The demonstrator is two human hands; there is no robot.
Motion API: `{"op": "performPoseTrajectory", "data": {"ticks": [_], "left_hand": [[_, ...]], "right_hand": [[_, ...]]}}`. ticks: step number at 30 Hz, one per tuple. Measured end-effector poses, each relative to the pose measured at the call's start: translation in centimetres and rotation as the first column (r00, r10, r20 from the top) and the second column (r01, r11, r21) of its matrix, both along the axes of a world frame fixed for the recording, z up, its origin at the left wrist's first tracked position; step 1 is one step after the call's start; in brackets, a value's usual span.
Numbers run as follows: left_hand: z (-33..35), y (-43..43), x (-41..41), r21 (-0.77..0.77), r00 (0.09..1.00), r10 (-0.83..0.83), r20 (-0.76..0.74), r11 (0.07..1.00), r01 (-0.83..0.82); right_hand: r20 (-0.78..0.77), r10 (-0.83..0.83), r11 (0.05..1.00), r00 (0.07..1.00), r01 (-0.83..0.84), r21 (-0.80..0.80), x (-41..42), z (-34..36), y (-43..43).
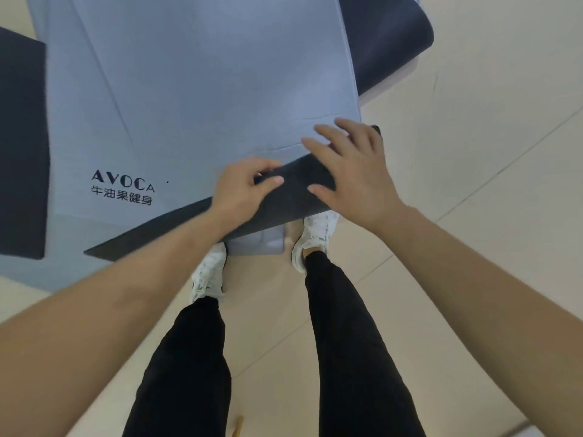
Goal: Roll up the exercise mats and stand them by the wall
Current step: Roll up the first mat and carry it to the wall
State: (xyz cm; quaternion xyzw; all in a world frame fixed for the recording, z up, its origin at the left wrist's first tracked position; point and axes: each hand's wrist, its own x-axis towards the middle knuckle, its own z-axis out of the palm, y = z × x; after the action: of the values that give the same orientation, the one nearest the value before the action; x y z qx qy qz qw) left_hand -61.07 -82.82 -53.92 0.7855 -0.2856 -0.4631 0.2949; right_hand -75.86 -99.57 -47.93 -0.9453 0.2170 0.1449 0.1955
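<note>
A pale blue exercise mat (pixel 195 99) with dark printed lettering lies flat on the floor in front of my feet. Its near edge is folded over, showing the dark grey underside (pixel 293 187). My left hand (pixel 243 190) pinches this folded edge between thumb and fingers. My right hand (pixel 347 171) lies over the fold's right end with fingers spread and nearly straight, pressing on it. A second pale blue mat (pixel 258 246) shows beneath, between my shoes.
A dark mat (pixel 22 146) lies at the left edge. Another dark mat (pixel 391 45) sticks out at the upper right from under the blue one. Beige tiled floor (pixel 473 152) spreads to the right and behind me. My white shoes stand at the mat's near edge.
</note>
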Motion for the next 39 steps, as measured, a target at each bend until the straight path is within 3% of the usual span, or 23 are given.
{"op": "performPoseTrajectory", "data": {"ticks": [2,5,10,15,21,26,32,35,39], "left_hand": [[1.8,2.0,-2.2,-0.056,0.999,-0.002,0.053,0.998,0.005],[3.9,5.2,-4.0,-0.085,0.997,0.004,0.078,0.996,0.002],[7.1,13.6,-2.3,0.048,0.987,-0.071,0.143,0.997,0.065],[8.3,23.1,1.2,0.192,0.929,-0.266,0.256,0.956,0.221],[9.9,28.8,2.4,0.215,0.825,-0.287,0.487,0.955,0.205],[13.1,31.3,0.3,0.277,0.683,-0.357,0.637,0.933,0.229],[18.1,36.1,-6.8,0.24,0.561,-0.366,0.743,0.927,0.286],[20.0,38.3,-8.6,0.226,0.531,-0.358,0.768,0.927,0.299],[21.4,40.9,-10.0,0.185,0.528,-0.342,0.777,0.927,0.327]], "right_hand": [[-0.222,0.188,0.981,0.957,-0.193,0.002,1.5,0.7,0.6],[-0.381,0.201,0.98,0.903,-0.184,0.082,2.0,3.1,1.4],[-0.336,0.084,0.993,0.938,-0.051,0.107,-2.2,7.5,6.5],[-0.246,-0.031,0.996,0.969,0.051,0.074,-5.5,11.3,13.0],[-0.196,-0.173,0.97,0.965,0.202,0.136,-7.3,13.9,20.3],[-0.201,-0.331,0.92,0.922,0.362,0.147,-12.3,13.6,25.2],[-0.047,-0.469,0.873,0.882,0.471,0.128,-19.9,14.4,32.1],[0.146,-0.468,0.883,0.871,0.465,0.058,-21.7,14.8,35.2],[0.477,-0.408,0.853,0.778,0.512,-0.106,-21.1,14.5,39.7]]}}
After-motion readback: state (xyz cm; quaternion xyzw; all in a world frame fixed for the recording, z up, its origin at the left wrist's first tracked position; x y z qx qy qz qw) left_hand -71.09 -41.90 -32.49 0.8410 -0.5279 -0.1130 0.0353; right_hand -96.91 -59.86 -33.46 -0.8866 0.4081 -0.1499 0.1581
